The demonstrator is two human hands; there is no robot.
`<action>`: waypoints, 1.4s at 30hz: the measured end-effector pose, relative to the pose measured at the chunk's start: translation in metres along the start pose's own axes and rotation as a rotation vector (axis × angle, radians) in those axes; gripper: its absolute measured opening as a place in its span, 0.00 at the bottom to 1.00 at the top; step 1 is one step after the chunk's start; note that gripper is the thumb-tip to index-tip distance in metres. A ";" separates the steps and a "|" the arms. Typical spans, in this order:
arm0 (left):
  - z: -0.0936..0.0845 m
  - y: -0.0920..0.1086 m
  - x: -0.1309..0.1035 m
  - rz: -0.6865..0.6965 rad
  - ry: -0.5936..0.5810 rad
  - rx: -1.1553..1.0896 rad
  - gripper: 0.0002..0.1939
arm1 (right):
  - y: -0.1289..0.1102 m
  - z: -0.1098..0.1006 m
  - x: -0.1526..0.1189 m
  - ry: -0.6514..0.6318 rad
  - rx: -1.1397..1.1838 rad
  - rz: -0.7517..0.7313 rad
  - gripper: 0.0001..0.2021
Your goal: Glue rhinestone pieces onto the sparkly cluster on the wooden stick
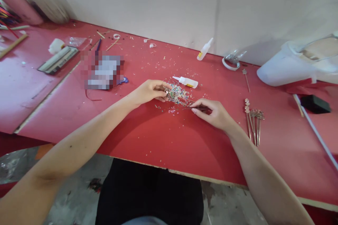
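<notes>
Small glittering beads (177, 93) lie in a loose pile on the red table (158, 137). At the pile's left edge, my left hand (155, 90) is closed on the ornamented end of a metal hairpin (187, 100), whose thin stick points right over the beads. My right hand (208, 109), right of the pile, pinches dark tweezers (202, 107), their tips low among the beads. Just behind the pile a white glue bottle (188, 82) lies on its side. Whether a bead sits between the tweezer tips is too small to tell.
Several finished hairpins (254, 123) lie to the right, near a black block (315, 104) and a white container (285, 64). A second glue bottle (205, 50) and a tape roll (230, 63) are by the wall. A blurred phone-like object (104, 72) lies left.
</notes>
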State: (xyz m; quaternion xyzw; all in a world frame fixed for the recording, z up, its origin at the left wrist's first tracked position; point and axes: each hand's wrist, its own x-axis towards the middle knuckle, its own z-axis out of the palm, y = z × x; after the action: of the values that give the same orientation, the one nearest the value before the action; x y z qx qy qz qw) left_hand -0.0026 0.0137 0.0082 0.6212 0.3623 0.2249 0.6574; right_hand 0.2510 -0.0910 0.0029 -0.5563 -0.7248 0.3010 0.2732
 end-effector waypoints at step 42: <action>0.001 -0.007 0.003 0.151 -0.069 0.120 0.08 | -0.043 0.034 0.020 0.153 0.031 0.148 0.13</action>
State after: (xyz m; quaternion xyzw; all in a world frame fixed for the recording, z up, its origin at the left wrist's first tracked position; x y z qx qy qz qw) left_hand -0.0007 0.0146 0.0003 0.6924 0.3044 0.2302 0.6124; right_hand 0.1939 -0.0846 0.0126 -0.6254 -0.6539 0.2881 0.3135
